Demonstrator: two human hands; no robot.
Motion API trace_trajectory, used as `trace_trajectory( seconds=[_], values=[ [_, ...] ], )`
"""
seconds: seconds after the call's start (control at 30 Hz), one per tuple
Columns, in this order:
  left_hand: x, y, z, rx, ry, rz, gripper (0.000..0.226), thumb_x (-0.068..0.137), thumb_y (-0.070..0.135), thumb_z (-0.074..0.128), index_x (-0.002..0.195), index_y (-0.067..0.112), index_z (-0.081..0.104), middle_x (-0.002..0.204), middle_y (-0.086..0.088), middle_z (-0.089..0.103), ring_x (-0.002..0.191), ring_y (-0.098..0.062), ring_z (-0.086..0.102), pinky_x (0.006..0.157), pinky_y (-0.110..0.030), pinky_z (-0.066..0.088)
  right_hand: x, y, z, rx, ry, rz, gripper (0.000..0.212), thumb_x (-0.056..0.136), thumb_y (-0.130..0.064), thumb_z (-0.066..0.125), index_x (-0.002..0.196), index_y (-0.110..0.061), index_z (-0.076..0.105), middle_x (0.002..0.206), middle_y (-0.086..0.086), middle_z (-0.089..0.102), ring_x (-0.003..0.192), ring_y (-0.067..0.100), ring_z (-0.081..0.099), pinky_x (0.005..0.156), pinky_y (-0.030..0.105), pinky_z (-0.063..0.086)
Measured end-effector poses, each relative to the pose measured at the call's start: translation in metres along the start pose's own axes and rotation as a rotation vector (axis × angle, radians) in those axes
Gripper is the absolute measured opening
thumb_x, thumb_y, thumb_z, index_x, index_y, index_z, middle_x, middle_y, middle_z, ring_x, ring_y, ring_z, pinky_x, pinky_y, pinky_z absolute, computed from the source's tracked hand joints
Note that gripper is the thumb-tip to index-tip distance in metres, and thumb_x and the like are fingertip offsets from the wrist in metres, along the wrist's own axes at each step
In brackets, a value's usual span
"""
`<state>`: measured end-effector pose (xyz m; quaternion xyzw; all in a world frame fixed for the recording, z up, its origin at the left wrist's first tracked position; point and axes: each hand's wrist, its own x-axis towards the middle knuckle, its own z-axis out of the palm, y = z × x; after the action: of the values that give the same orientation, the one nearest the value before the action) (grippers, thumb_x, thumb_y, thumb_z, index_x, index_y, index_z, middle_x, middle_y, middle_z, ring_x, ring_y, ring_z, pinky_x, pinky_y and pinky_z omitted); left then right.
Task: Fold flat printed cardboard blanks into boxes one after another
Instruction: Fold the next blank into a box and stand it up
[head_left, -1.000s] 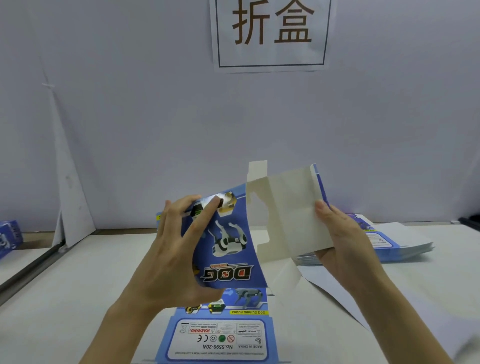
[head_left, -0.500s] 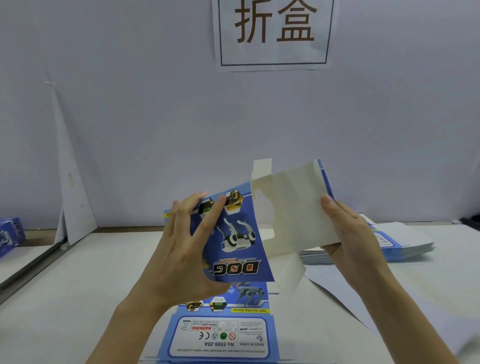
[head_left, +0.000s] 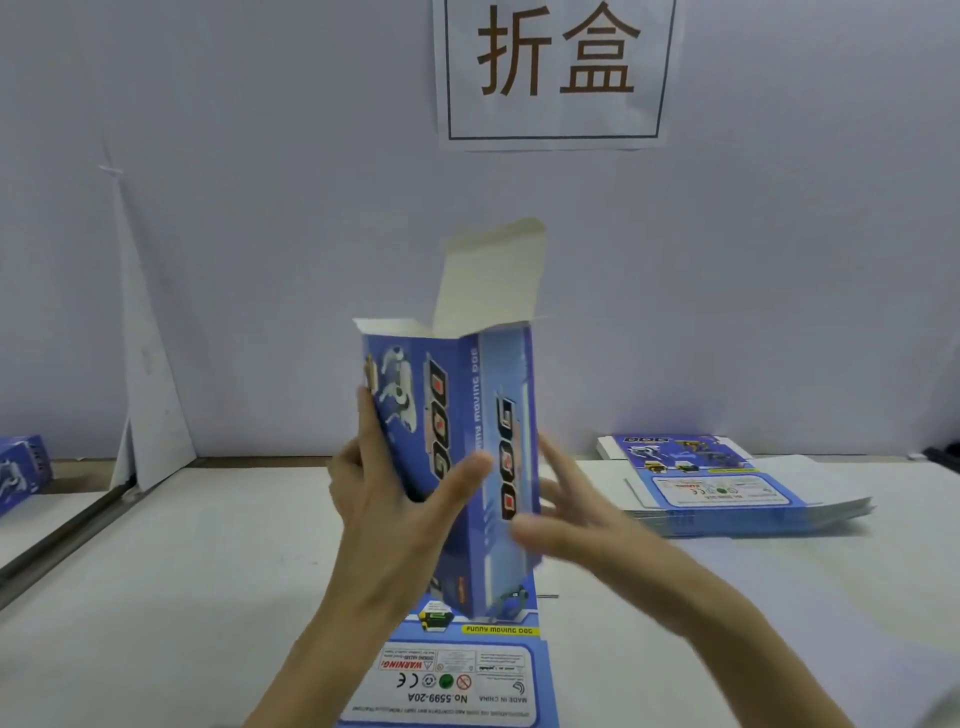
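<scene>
A blue printed box (head_left: 467, 431) with "DOG" lettering stands upright in the air in front of me, squared into a tube, its white top flap (head_left: 488, 275) sticking up open. My left hand (head_left: 384, 514) grips its left side, thumb across the front panel and fingers behind the left edge. My right hand (head_left: 587, 514), motion-blurred with fingers spread and straight, is at the box's right side, thumb near the front panel. Below the box a flat printed blank (head_left: 457, 680) lies on the table.
A stack of flat blanks (head_left: 727, 493) lies on the white table (head_left: 182, 597) at the right. A blue folded box (head_left: 21, 467) sits at the far left edge beyond a gap. A white folded card (head_left: 150, 405) leans against the back wall, and a paper sign (head_left: 556, 73) hangs above.
The half-open blank has been turned upright and squared into a tube. My right hand has let go of the white inner panel and moved to the box's right side.
</scene>
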<state>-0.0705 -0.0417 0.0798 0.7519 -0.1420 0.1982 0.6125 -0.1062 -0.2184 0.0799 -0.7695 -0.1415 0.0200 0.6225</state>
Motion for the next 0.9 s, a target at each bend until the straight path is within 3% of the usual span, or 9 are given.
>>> trace_trajectory(
  seconds=[0.07,0.23,0.33,0.43,0.5,0.57,0.7,0.8,0.9],
  values=[
    [-0.003,0.002,0.005,-0.035,-0.04,-0.029,0.117,0.039,0.104,0.029,0.143,0.055,0.009,0.114,0.012,0.035,0.112,0.002,0.029,0.097,-0.021,0.032,0.004,0.005,0.015,0.005,0.035,-0.096,0.089,0.059,-0.056,0.079,0.133,-0.046,0.032,0.122,-0.027,0.06,0.112,-0.001,0.06,0.09,0.023,0.052],
    [0.012,-0.008,-0.007,-0.108,0.008,-0.084,0.081,0.067,0.065,0.057,0.138,0.028,0.043,0.118,0.004,0.057,0.103,-0.005,0.056,0.078,-0.01,0.045,0.006,0.005,-0.001,0.283,0.158,-0.189,0.079,0.06,-0.04,0.071,0.134,-0.031,0.044,0.121,0.0,0.067,0.104,0.025,0.068,0.074,0.03,0.057],
    [0.012,-0.012,-0.01,-0.283,-0.274,-0.17,0.07,0.066,0.066,0.058,0.119,0.019,0.059,0.086,0.007,0.071,0.078,-0.015,0.068,0.066,-0.027,0.055,0.006,0.006,-0.005,0.288,0.125,-0.206,0.078,0.066,-0.038,0.067,0.139,-0.029,0.04,0.127,0.003,0.063,0.109,0.03,0.065,0.08,0.04,0.057],
    [0.008,-0.011,-0.007,-0.261,-0.253,-0.131,0.048,0.07,0.064,0.057,0.089,0.023,0.071,0.064,-0.015,0.065,0.056,-0.031,0.064,0.048,-0.04,0.054,0.006,0.005,-0.006,0.269,0.146,-0.255,0.067,0.069,-0.037,0.067,0.132,-0.038,0.043,0.122,-0.007,0.065,0.108,0.021,0.066,0.076,0.029,0.057],
    [0.008,-0.012,-0.006,-0.241,-0.174,-0.037,0.053,0.076,0.059,0.055,0.069,0.008,0.068,0.058,-0.033,0.056,0.048,-0.044,0.056,0.039,-0.039,0.047,0.004,0.003,-0.008,0.24,0.167,-0.25,0.059,0.069,-0.036,0.071,0.122,-0.041,0.046,0.112,-0.019,0.067,0.106,0.01,0.066,0.073,0.022,0.056],
    [0.008,-0.014,-0.005,-0.199,-0.13,0.028,0.06,0.078,0.057,0.054,0.073,-0.002,0.064,0.058,-0.034,0.053,0.05,-0.047,0.053,0.04,-0.043,0.04,0.005,0.003,-0.007,0.207,0.194,-0.229,0.058,0.072,-0.031,0.072,0.123,-0.036,0.045,0.11,-0.02,0.067,0.105,0.008,0.066,0.071,0.021,0.056],
    [0.006,-0.012,-0.006,-0.168,-0.134,0.062,0.042,0.071,0.057,0.057,0.088,0.02,0.067,0.065,0.002,0.069,0.06,-0.013,0.066,0.051,-0.017,0.048,0.005,0.003,-0.002,0.164,0.188,-0.233,0.077,0.065,-0.038,0.076,0.133,-0.035,0.039,0.118,-0.009,0.066,0.107,0.017,0.066,0.074,0.027,0.057],
    [0.006,-0.016,-0.006,-0.177,-0.104,0.082,0.058,0.077,0.056,0.054,0.08,-0.001,0.064,0.058,-0.031,0.051,0.051,-0.046,0.05,0.044,-0.043,0.044,0.005,0.002,-0.001,0.145,0.2,-0.229,0.075,0.063,-0.042,0.075,0.13,-0.037,0.04,0.115,-0.014,0.066,0.107,0.013,0.066,0.072,0.024,0.057],
    [0.006,-0.015,-0.005,-0.167,-0.092,0.094,0.048,0.075,0.057,0.057,0.078,0.01,0.068,0.06,-0.02,0.06,0.056,-0.038,0.057,0.046,-0.038,0.048,0.006,0.004,-0.001,0.13,0.216,-0.206,0.078,0.059,-0.047,0.075,0.129,-0.039,0.04,0.116,-0.015,0.066,0.107,0.012,0.066,0.073,0.025,0.057]
  ],
)
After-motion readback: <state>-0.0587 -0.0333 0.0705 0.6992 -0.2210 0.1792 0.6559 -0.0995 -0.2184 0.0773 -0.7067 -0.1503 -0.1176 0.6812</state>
